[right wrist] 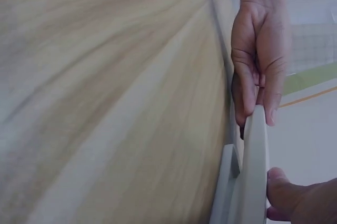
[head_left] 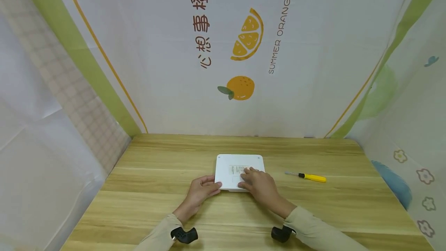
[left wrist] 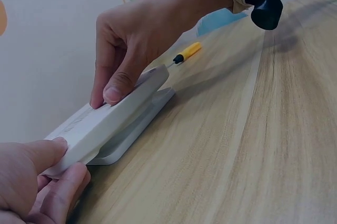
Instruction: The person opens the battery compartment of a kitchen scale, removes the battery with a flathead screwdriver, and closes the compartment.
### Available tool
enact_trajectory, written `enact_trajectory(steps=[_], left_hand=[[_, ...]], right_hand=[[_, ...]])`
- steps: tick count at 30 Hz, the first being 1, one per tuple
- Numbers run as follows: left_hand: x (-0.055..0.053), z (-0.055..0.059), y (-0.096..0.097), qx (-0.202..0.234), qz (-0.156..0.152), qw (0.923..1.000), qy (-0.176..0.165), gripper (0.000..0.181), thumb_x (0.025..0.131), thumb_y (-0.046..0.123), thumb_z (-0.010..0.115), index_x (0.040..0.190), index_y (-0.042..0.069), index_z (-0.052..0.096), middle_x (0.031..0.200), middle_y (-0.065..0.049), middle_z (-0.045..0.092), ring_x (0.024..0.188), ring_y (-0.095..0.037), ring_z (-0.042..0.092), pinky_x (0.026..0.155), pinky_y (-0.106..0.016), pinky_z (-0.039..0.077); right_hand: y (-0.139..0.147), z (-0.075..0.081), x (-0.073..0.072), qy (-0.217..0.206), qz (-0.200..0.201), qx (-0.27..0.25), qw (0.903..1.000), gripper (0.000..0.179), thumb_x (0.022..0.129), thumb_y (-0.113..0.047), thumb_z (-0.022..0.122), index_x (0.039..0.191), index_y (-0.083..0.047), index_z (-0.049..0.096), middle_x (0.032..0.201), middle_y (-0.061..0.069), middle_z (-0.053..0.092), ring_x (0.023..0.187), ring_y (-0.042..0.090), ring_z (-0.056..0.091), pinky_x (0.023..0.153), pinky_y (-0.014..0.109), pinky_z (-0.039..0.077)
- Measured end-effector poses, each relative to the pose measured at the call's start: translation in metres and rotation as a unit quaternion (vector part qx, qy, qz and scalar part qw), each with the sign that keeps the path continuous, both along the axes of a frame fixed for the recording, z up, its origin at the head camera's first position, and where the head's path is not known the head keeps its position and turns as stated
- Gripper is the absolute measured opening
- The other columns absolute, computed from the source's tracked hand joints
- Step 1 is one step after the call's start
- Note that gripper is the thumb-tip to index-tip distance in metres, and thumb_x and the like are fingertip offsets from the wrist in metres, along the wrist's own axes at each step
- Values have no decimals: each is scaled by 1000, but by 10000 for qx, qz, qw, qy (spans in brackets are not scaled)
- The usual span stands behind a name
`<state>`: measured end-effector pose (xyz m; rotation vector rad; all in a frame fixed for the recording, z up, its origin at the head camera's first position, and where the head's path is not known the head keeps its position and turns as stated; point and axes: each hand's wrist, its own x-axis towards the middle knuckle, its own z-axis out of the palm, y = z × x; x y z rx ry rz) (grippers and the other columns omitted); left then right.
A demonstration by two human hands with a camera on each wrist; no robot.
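A flat white device point(head_left: 223, 171) with rounded corners lies with its labelled face up. Small printed text point(head_left: 238, 169) marks that face, and a thinner white plate point(left wrist: 117, 151) shows beneath its body in the left wrist view. My left hand point(head_left: 199, 193) pinches the near left corner, thumb on top and fingers underneath. From the right, my right hand point(head_left: 263, 187) reaches over the device and touches its upper face with fingertips and thumb. What lies under the right fingertips is hidden.
A screwdriver point(head_left: 313, 177) with a yellow handle lies on the wooden table point(head_left: 167, 158) to the right of the device. Behind the table hangs a white cloth point(head_left: 167, 88) printed with oranges. A dark wrist mount point(head_left: 184, 235) sits on the left sleeve, another point(head_left: 281, 234) on the right.
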<state>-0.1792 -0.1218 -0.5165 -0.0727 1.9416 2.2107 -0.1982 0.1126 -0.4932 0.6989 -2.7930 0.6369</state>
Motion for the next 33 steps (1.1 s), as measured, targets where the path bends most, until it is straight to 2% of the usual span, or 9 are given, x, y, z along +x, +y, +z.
enact_trajectory(steps=[6, 8, 11, 14, 20, 25, 29, 31, 33], left_hand=[[1, 1, 0, 37, -11, 10000, -2, 45, 94, -2, 71, 129, -22, 52, 105, -19, 71, 94, -20, 71, 88, -30, 65], [1, 1, 0, 37, -20, 10000, 21, 46, 94, -2, 71, 129, -23, 51, 106, -21, 70, 94, -20, 71, 88, -30, 65], [1, 1, -1, 33, -10, 10000, 34, 46, 94, -1, 71, 130, -23, 50, 107, -23, 70, 93, -20, 72, 88, -30, 65], [1, 1, -1, 46, 43, 10000, -25, 47, 94, -1, 71, 130, -23, 50, 107, -22, 70, 93, -20, 72, 87, -30, 65], [0, -1, 0, 13, 97, 9999, -39, 46, 94, -2, 71, 129, -22, 52, 104, -19, 71, 92, -20, 72, 86, -30, 65], [-1, -2, 1, 10, 113, 9999, -2, 45, 94, -3, 70, 129, -23, 51, 104, -19, 71, 92, -20, 72, 86, -31, 65], [0, -1, 3, -2, 139, 9999, 27, 45, 94, -4, 70, 129, -23, 51, 106, -22, 70, 92, -20, 72, 86, -31, 65], [1, 1, 3, -4, 171, 9998, 36, 44, 94, -4, 70, 129, -23, 51, 106, -23, 70, 91, -20, 72, 86, -31, 66], [1, 1, 4, 0, 197, 9998, 34, 44, 93, -5, 70, 129, -23, 51, 106, -23, 70, 91, -21, 72, 86, -31, 66]], right_hand=[[1, 3, 0, 164, 174, 341, 9991, 31, 90, -34, 76, 108, -10, 80, 121, 15, 73, 113, 38, 68, 84, 56, 63], [2, 1, 0, 479, 351, 684, 9959, 29, 92, -34, 74, 107, -10, 80, 119, 15, 74, 110, 37, 70, 77, 52, 65], [3, -3, -1, 1121, 602, 1184, 9848, 28, 95, -36, 71, 105, -11, 78, 114, 12, 75, 105, 34, 72, 67, 46, 67], [5, -8, -1, 1609, 757, 1359, 9746, 27, 97, -35, 69, 105, -10, 76, 113, 10, 75, 103, 32, 73, 64, 41, 67], [9, -14, -1, 1782, 923, 1151, 9729, 26, 100, -31, 67, 110, -8, 74, 118, 10, 75, 106, 33, 72, 72, 43, 68], [13, -15, -2, 1932, 1041, 823, 9721, 16, 97, -18, 70, 110, -8, 73, 110, 10, 77, 102, 28, 74, 79, 41, 67], [14, -15, -4, 2214, 1145, 543, 9669, 16, 91, -5, 72, 107, -7, 71, 102, 8, 78, 94, 23, 75, 76, 36, 67], [14, -15, -6, 2337, 1119, 369, 9651, 13, 92, -5, 72, 104, -7, 71, 97, 7, 78, 89, 20, 75, 73, 34, 67], [15, -13, -8, 2279, 1010, 110, 9684, 8, 94, -7, 72, 101, -8, 71, 91, 4, 77, 82, 16, 74, 68, 30, 66]])
